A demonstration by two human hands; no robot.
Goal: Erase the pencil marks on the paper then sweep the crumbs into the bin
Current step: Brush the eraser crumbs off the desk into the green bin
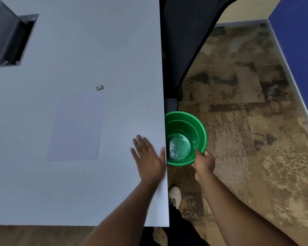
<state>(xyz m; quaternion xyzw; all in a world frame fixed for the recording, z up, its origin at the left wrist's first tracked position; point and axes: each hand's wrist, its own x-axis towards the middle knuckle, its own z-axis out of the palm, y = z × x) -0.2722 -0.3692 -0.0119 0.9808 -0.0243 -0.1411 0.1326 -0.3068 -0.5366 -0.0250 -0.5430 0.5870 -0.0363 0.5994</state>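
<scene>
Both my forearms reach in from the bottom, and my left hand lies flat and open on the table, fingers straight, its thumb edge right at the table's right edge. Just past that edge and lower, my right hand grips the near rim of the green bin, holding it tucked against the table side. So the bin's mouth lies directly to the right of my sweeping palm: any crumbs need pushing rightward over the edge, I judge. I cannot make out crumbs at this size. Off to the left, the paper lies apart from my palm, long axis running away from me, an eraser just beyond its far right corner.
</scene>
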